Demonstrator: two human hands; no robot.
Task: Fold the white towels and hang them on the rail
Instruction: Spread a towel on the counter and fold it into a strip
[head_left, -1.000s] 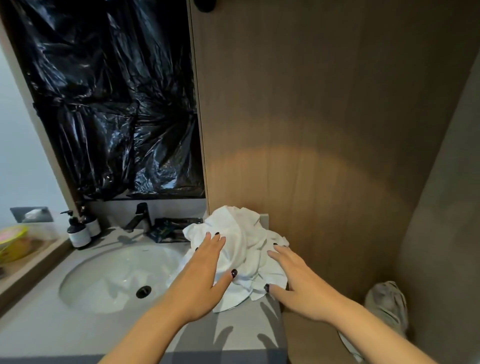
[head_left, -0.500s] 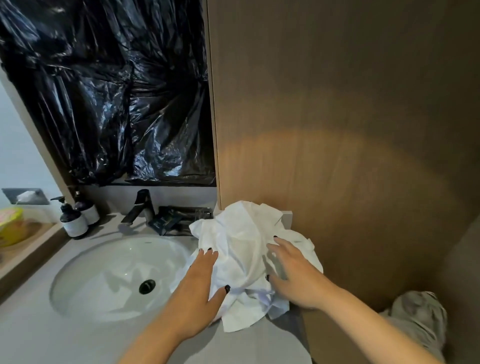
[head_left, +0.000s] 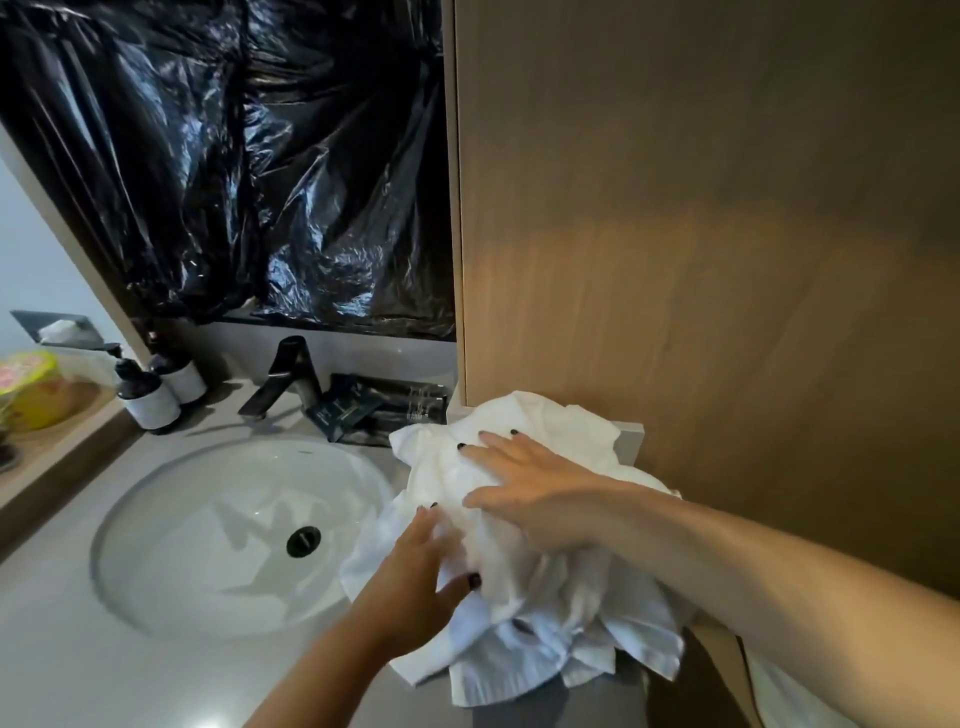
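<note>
A crumpled heap of white towels (head_left: 540, 561) is lying on the right end of the grey counter (head_left: 130, 670), just beside the white sink (head_left: 208, 535) and against the foot of the wooden wall panel (head_left: 701, 234), with some of its folds hanging over the counter's near edge. The right hand (head_left: 530, 488) is resting flat on top of the heap, its fingers spread and fairly straight, pressing down on the cloth and not pinching any of it. The left hand (head_left: 415, 577) is touching the heap's sink-side flank with fingers extended and thumb held apart; whether any cloth is caught under the fingertips cannot be told, since they are sinking into the folds. Judging from how things are lying, the task is barely starting: no towel is being held apart from the others, nothing is looking smoothed or folded, and no rail is showing anywhere in view, so all of the folding and all of the hanging are remaining to be done. The likely step in hand is feeling for one towel to lift out of the heap. Behind the sink a dark tap (head_left: 291, 374), two pump bottles (head_left: 150, 389) and a sheet of black plastic (head_left: 234, 156) covering the wall are standing well apart from the towels.
</note>
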